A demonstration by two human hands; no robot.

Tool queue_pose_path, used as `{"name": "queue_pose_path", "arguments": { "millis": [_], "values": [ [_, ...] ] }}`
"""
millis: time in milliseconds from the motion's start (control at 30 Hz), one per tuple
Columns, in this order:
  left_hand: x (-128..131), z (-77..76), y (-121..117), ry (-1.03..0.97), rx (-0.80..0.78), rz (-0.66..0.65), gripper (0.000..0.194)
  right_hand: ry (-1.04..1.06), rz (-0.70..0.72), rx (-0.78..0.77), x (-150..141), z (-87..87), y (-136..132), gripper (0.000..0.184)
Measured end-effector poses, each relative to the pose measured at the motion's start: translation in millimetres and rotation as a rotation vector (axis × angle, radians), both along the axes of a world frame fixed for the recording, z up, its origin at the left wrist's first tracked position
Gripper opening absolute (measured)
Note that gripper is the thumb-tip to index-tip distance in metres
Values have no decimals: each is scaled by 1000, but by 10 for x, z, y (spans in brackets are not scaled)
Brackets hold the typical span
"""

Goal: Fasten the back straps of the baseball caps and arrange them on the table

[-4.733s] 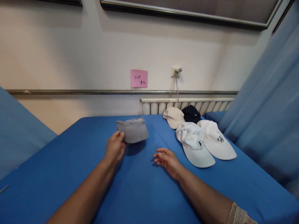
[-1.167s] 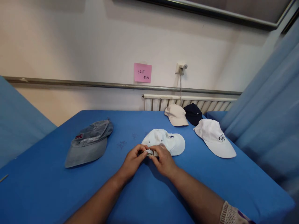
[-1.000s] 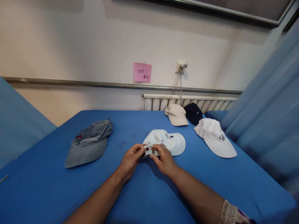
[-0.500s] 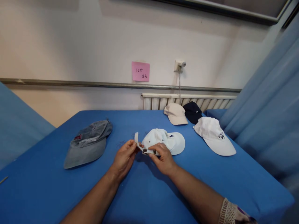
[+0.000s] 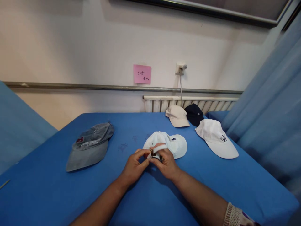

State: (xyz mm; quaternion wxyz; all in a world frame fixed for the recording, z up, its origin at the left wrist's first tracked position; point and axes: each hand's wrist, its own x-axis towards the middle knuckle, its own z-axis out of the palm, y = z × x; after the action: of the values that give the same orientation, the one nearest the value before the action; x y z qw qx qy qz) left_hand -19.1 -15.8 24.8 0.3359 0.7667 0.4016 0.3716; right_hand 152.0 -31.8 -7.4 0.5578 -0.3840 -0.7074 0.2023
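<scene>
A white baseball cap (image 5: 177, 146) with a small dark logo lies mid-table, its brim pointing right and its back strap toward me. My left hand (image 5: 135, 166) pinches the strap near the dark metal buckle (image 5: 153, 153). From the other side my right hand (image 5: 166, 163) grips the strap, thumb below and fingers behind it. The loose strap end (image 5: 160, 147) curls up and over the right hand's fingers. Part of the cap's back edge is hidden behind both hands.
A grey cap (image 5: 90, 146) lies to the left. At the right are a white lettered cap (image 5: 216, 138), a beige cap (image 5: 176, 116) and a dark navy cap (image 5: 194, 114). Behind the blue-covered table (image 5: 131, 197) is a radiator (image 5: 155, 105); a blue curtain (image 5: 270, 110) hangs at right.
My left hand has moved right, close to the right hand. The strap end, earlier held up at the left, now bends right over the buckle and my right fingers.
</scene>
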Motion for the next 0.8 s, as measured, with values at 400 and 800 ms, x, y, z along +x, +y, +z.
{"name": "queue_pose_path", "arguments": {
  "millis": [400,800],
  "values": [
    [-100,56,94,262,89,15,20,116,50,-38,-39,-8,-3,16],
    [-30,2,60,146,1,-187,26,158,158,-88,-50,21,-36,14]
  ]
}}
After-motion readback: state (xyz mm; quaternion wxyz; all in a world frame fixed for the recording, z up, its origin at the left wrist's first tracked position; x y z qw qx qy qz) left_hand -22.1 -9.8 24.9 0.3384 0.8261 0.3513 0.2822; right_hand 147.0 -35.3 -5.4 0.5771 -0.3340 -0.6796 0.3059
